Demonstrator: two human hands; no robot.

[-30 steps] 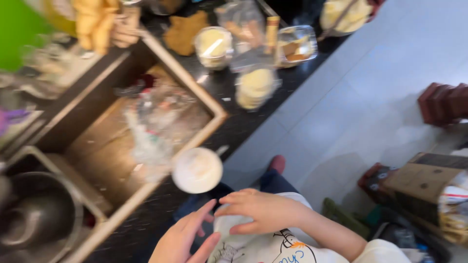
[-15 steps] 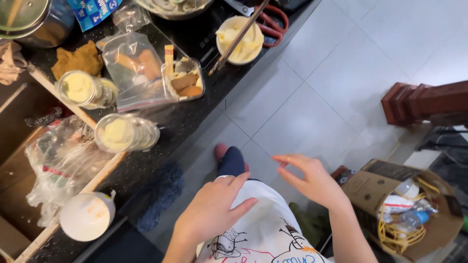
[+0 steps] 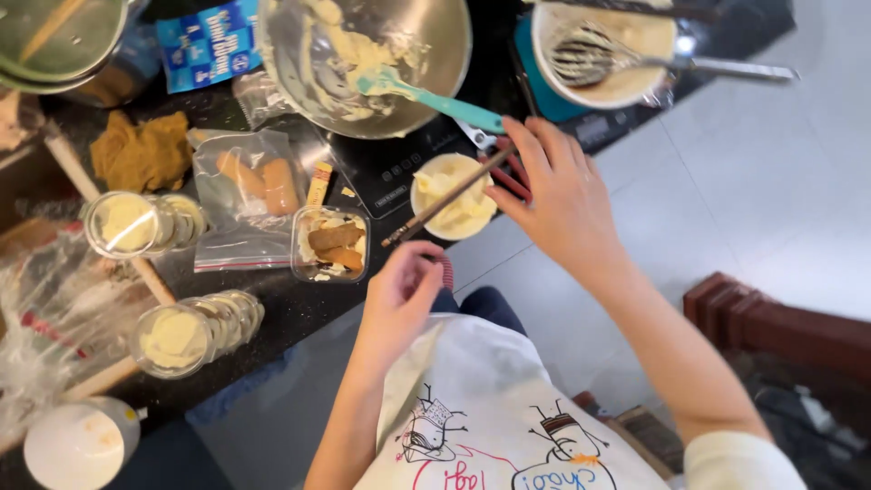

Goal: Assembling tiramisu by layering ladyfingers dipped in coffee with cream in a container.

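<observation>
Head view, looking down: the right hand [image 3: 564, 195] reaches to the counter edge, its fingers spread over the far end of a pair of dark chopsticks [image 3: 446, 198] that lie slanted across a small cream bowl [image 3: 454, 196] of pale pieces; whether the fingers actually pinch the sticks I cannot tell. The left hand [image 3: 404, 289] sits at about seven o'clock from that bowl, loosely curled and holding nothing, just below the near tips of the chopsticks.

At twelve o'clock from the bowl stands a large steel mixing bowl [image 3: 363, 63] smeared with cream, a teal spatula [image 3: 426, 97] resting in it. At two o'clock a white bowl [image 3: 603, 45] holds a wire whisk [image 3: 599, 59].

Left of the small bowl, at nine o'clock, is a square clear plastic box [image 3: 330, 243] of brown biscuit pieces, and beyond it a clear zip bag [image 3: 245, 195] with a red seal strip holding finger-shaped biscuits. At eleven o'clock lies a flat blue rectangular packet [image 3: 207, 41] with white lettering. Clear cups [image 3: 127, 222] of cream lie further left.
</observation>
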